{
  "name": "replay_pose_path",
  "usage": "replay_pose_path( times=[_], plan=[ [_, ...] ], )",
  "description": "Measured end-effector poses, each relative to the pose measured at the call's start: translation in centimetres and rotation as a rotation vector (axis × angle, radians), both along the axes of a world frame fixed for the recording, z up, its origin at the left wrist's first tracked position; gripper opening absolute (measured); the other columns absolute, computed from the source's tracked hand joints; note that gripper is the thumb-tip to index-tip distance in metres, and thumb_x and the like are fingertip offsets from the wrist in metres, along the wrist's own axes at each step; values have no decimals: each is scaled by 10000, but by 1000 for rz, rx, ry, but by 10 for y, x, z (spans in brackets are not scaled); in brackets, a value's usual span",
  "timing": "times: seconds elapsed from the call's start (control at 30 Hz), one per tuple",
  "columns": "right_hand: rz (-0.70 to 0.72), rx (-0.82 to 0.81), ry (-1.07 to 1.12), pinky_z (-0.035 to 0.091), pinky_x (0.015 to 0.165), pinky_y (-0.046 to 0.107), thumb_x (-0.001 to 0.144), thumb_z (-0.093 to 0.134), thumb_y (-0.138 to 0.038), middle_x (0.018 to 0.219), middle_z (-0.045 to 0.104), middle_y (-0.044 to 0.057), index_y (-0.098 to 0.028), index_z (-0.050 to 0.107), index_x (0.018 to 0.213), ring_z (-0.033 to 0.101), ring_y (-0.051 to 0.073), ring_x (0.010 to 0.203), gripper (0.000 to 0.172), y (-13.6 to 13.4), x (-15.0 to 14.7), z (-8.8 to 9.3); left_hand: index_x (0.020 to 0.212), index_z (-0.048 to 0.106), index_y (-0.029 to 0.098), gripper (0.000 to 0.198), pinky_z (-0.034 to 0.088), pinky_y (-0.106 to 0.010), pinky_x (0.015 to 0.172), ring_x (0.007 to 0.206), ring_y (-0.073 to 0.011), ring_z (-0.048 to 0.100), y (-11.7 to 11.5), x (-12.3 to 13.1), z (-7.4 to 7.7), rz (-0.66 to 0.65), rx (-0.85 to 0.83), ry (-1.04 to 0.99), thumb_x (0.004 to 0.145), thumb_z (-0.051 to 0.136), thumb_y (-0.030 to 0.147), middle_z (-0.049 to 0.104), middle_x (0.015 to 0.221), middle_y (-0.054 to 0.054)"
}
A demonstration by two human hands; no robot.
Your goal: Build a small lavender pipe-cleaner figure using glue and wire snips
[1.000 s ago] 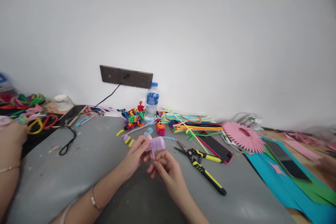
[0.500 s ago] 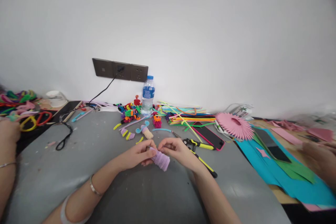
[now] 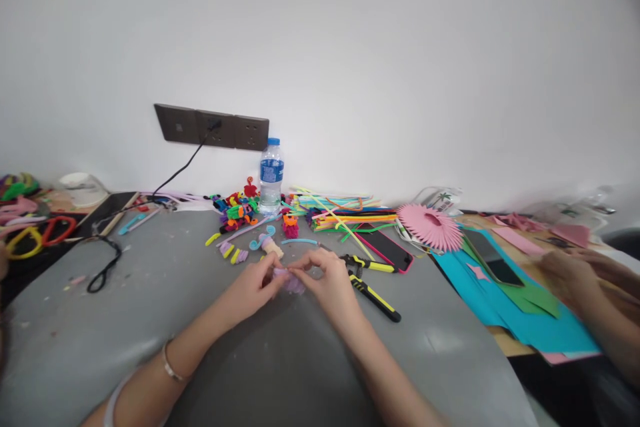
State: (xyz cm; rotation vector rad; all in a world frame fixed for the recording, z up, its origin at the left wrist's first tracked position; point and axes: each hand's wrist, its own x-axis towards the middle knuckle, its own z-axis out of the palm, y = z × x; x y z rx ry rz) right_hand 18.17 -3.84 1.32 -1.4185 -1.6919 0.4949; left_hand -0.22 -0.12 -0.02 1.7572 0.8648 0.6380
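So, hands: left (image 3: 253,288) and right (image 3: 327,280) both pinching the purple coil (image 3: 290,281)
nearby: cutters (image 3: 370,280) just right

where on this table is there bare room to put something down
Bare grey tabletop lies left of the left hand, bordered by the black cord. More lies near the front edge, right of the right hand, past the cutters. The back by the water bottle and pipe cleaners is crowded, as is the blue paper.
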Motion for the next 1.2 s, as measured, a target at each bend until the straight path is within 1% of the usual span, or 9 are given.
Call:
replay_pose_path(
  times=[0.1, 0.2, 0.3, 0.37, 0.5, 0.6, 0.73, 0.9, 1.2],
  plan=[
    [-56, 51, 14, 424, 723, 338, 808, 743, -259, 703, 723, 26, -233, 759, 759, 612, 202, 689, 59, -4, -6, -2, 861, 523, 199, 253, 319, -243, 539, 560, -138, 480, 0, 0, -2, 37, 66, -12, 913, 529, 447, 518, 638, 40],
    [-79, 90, 154, 436, 774, 364, 808, 747, -269, 747, 755, 34, -233, 744, 735, 634, 218, 740, 82, -7, -12, 0, 871, 517, 199, 250, 337, -242, 553, 569, -136, 489, -2, 0, -2, 56, 87, -36, 929, 510, 442, 520, 640, 43],
    [-49, 129, 311, 458, 822, 379, 817, 740, -281, 811, 772, 46, -227, 723, 710, 666, 230, 824, 121, -9, -17, 3, 888, 504, 204, 246, 375, -237, 568, 581, -131, 508, -4, 0, -2, 74, 78, -106, 926, 521, 446, 532, 665, 46],
    [-10, 152, 362, 468, 824, 376, 814, 745, -266, 832, 771, 47, -226, 720, 710, 675, 224, 830, 114, -10, -18, 3, 883, 495, 206, 253, 383, -230, 556, 568, -122, 507, -4, -1, -2, 83, 56, -159, 931, 512, 454, 522, 658, 52],
    [64, 207, 323, 469, 821, 365, 797, 764, -200, 869, 762, 43, -229, 720, 718, 674, 211, 840, 95, -12, -19, -3, 886, 500, 201, 288, 348, -216, 495, 504, -108, 473, -3, -1, -2, 107, 17, -189, 934, 494, 484, 505, 593, 62],
    [76, 248, 285, 472, 808, 354, 802, 755, -164, 878, 753, 44, -228, 720, 732, 671, 204, 842, 102, -13, -19, -8, 869, 495, 200, 324, 334, -208, 470, 487, -104, 475, -3, 0, 0, 121, -24, -195, 906, 518, 521, 509, 576, 63],
    [70, 215, 305, 495, 807, 337, 802, 738, -128, 930, 733, 57, -223, 732, 770, 681, 203, 869, 100, -14, -21, -14, 860, 501, 199, 363, 315, -197, 447, 458, -97, 448, -3, 1, 4, 152, -72, -190, 875, 530, 560, 489, 525, 75],
    [62, 203, 338, 519, 805, 306, 795, 725, -100, 934, 726, 63, -217, 748, 820, 692, 192, 864, 123, -14, -24, -16, 865, 460, 215, 358, 294, -189, 438, 439, -91, 417, -1, 4, 7, 196, -111, -209, 856, 545, 563, 468, 491, 93],
    [3, 225, 374, 552, 805, 298, 818, 678, -81, 943, 757, 59, -239, 767, 894, 712, 196, 888, 196, -15, -26, -21, 944, 439, 221, 339, 302, -181, 445, 437, -84, 387, -1, 4, 3, 164, -119, -222, 893, 489, 553, 463, 493, 107]
  ],
)
